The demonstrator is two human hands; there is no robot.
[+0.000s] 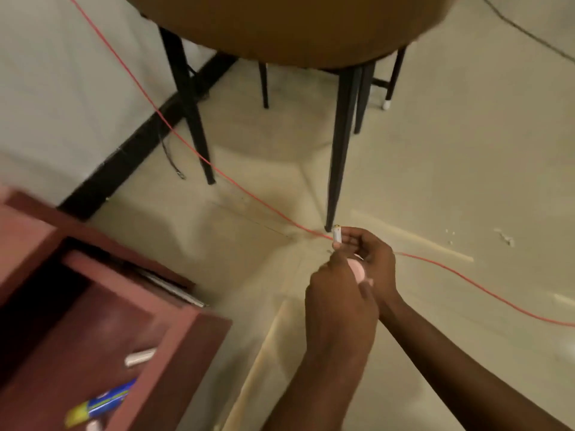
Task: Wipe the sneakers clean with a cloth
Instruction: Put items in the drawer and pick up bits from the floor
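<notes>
No sneaker and no cloth is in view. My two hands meet above the pale floor at centre right. My right hand (378, 259) pinches a small white cylinder (337, 237) between fingertips and thumb, holding it upright. My left hand (339, 306) is just below it, back toward the camera, with its fingers curled round a small pink rounded object (358, 271). Most of that pink object is hidden between the two hands.
An open red-brown drawer (186, 343) fills the lower left and holds a blue-and-yellow tube (102, 402) and a silver cylinder (140, 357). A brown chair seat (280, 26) on black legs (339, 144) stands ahead. A red cable (249, 194) runs across the floor.
</notes>
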